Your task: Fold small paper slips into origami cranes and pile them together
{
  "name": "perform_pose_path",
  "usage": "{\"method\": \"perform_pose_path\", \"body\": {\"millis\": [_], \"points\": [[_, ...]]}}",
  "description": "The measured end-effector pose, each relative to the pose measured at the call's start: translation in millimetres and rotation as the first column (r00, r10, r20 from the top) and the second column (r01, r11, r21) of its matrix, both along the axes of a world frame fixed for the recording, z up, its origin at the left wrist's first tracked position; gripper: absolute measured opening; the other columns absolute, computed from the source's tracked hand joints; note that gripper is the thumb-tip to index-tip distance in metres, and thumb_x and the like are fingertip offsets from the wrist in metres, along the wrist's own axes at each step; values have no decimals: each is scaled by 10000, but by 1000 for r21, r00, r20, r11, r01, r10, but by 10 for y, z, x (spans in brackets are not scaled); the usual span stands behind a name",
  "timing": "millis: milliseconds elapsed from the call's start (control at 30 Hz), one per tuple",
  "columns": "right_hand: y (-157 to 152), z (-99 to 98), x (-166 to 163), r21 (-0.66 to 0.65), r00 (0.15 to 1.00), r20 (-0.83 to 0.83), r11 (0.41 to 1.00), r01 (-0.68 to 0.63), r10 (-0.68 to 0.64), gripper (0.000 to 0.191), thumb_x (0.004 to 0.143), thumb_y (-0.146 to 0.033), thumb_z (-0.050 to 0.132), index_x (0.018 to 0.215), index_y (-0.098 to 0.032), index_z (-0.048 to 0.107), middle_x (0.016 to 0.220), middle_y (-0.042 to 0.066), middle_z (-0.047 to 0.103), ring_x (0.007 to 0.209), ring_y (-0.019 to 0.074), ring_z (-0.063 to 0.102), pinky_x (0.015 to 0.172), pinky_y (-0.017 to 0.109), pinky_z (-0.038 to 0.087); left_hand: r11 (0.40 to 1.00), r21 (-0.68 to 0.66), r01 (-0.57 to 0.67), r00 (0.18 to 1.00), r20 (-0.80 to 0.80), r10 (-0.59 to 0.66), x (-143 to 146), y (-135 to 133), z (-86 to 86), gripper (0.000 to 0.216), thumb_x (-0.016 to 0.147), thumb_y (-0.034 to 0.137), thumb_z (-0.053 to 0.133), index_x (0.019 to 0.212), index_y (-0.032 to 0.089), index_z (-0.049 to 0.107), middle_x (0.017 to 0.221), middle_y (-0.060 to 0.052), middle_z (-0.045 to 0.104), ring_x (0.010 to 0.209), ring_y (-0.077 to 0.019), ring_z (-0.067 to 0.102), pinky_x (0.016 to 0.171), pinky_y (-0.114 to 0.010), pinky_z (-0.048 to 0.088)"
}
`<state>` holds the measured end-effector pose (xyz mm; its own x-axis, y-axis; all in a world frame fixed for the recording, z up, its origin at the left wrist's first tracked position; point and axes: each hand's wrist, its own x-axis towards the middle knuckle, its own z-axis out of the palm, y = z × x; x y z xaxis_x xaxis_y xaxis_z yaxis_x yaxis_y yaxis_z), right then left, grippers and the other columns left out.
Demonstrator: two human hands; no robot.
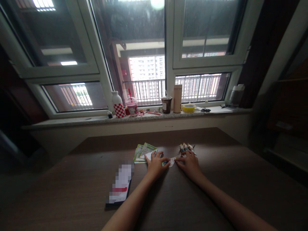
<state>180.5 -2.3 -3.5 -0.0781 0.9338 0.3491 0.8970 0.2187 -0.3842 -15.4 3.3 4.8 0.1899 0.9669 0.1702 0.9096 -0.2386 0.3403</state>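
My left hand (157, 165) and my right hand (190, 165) meet over the middle of the brown table. Between them lies a small printed paper piece (172, 162), pale with some colour. The left thumb and fingertips are at its left edge, and the right thumb and index finger pinch its right edge. Beyond my left hand, several green-and-white cards (142, 153) are fanned out, partly covered by the fingers. A little heap of small colourful cutouts (186, 147) sits just past my right fingers. What is printed on the piece is too small to read.
A dark phone-like slab (117, 203), its top blurred out, lies left of my left forearm on the table (72, 179). Along the windowsill (149, 117) stand a checkered bottle (118, 106), drink cups (166, 105), a tan flask (177, 99), yellow tape (188, 108) and scissors (205, 110).
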Motion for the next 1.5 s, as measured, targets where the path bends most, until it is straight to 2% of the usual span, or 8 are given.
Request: {"method": "perform_pose_path", "body": {"millis": [400,567,800,1067,1267,1500], "points": [[62,-43,2,71,987,107,991,109,-117,221,912,-397,566,1018,-378,758,1127,104,584,1236,310,411,956,421,406,1000,3,4,1000,6,-4,-1,-11,1,232,854,523,584,1051,482,699,1420,42,508,1403,-356,271,1048,-790,-26],[88,-78,28,75,993,84,994,78,-84,199,893,-380,594,1005,-385,759,1124,91,578,1208,300,425,954,411,409,1000,10,13,1000,17,-13,-10,-9,-11,229,854,524,585,1047,483,700,1422,41,510,1401,-351,274,1053,-785,-24],[109,-96,55,91,999,35,995,29,-32,156,863,-362,632,912,-329,777,1146,81,582,1202,284,425,990,408,382,998,17,63,998,9,-64,-4,-38,15,232,848,552,587,1040,494,705,1431,45,502,1408,-347,259,1057,-776,-68],[100,-89,31,122,998,44,991,48,-54,158,846,-365,650,810,-260,762,1085,88,608,1157,281,463,954,394,392,997,21,70,998,2,-70,-9,-22,-7,234,849,559,578,1035,498,706,1425,56,503,1405,-361,263,1051,-793,-57],[65,-52,8,109,995,61,992,66,-73,141,815,-379,673,834,-258,742,1058,82,611,1119,277,489,943,408,391,998,21,60,998,-1,-60,-7,-8,-32,235,832,548,614,1041,492,706,1432,45,504,1409,-355,258,1054,-780,-71],[20,-11,-14,64,997,20,995,71,-73,195,766,-433,696,848,-259,730,1118,78,595,1145,280,483,945,411,389,998,16,58,998,-12,-58,-7,-7,-28,248,833,567,597,1046,496,703,1434,40,496,1411,-370,254,1048,-789,-62]]}}
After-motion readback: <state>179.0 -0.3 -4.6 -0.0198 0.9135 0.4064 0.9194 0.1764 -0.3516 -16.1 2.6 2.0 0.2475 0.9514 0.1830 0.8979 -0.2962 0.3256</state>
